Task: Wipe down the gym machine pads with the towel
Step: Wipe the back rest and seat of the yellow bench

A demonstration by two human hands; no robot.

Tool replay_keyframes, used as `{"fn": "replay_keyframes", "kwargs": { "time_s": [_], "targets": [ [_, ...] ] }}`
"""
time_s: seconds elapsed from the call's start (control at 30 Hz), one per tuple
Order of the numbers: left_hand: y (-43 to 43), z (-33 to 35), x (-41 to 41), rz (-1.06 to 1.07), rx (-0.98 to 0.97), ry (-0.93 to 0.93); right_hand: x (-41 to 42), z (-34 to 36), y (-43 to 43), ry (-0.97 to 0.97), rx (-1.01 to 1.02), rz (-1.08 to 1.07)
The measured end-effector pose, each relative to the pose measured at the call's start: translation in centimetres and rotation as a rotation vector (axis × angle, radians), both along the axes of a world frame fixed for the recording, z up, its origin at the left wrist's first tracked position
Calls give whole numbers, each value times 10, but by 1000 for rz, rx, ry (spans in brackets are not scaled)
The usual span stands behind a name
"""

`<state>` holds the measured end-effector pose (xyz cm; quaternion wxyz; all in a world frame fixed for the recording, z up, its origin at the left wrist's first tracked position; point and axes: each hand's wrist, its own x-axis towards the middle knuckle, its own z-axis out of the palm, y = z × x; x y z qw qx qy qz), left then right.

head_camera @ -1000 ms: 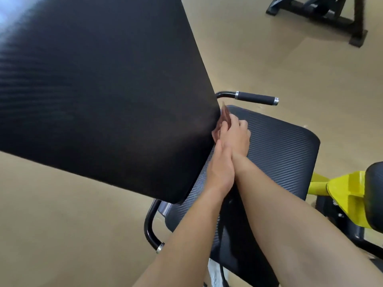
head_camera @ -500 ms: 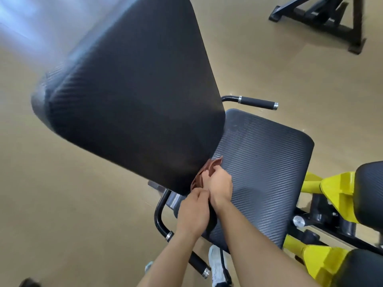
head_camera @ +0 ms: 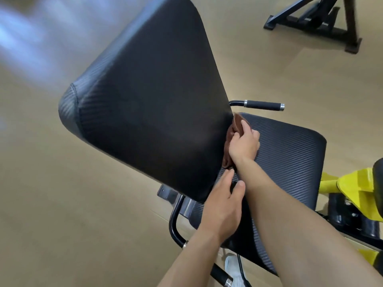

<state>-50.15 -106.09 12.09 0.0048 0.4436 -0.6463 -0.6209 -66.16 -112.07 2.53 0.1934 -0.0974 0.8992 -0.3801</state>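
A brown towel [head_camera: 295, 129] is bunched in the crease where the large black back pad [head_camera: 149, 96] meets the ribbed black seat pad [head_camera: 290, 154]. My right hand [head_camera: 245, 145] grips the towel and holds it against the back pad's lower face. Most of the towel is hidden behind that pad's edge. My left hand [head_camera: 222, 206] lies lower down at the pad's bottom corner, fingers extended and thumb apart, holding nothing.
A black handle with a foam grip [head_camera: 263, 105] sticks out beyond the seat, and a curved black bar [head_camera: 173, 222] runs below it. Yellow frame parts [head_camera: 352, 183] lie to the right. Another machine's black base [head_camera: 315, 19] stands on the tan floor at the far right.
My right hand has slid the towel up along the crease, away from my left hand. The left hand stayed low and let go of the towel.
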Motion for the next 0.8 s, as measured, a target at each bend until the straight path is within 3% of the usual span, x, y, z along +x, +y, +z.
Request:
{"fn": "replay_keyframes", "kwargs": {
  "time_s": [0.17, 0.47, 0.6, 0.8],
  "targets": [
    [0, -32, 12, 52, 39, -57, -5, -41, 4, 56, 245, 142],
    [13, -40, 29, 104, 85, -154, 67, -40, 58, -63, 234, 254],
    [11, -31, 46, 189, 104, -246, 98, -30, 78, -183, 277, 297],
    [10, -6, 61, 131, 163, -316, 116, -8, 101, -496, 238, 387]
  ]
}}
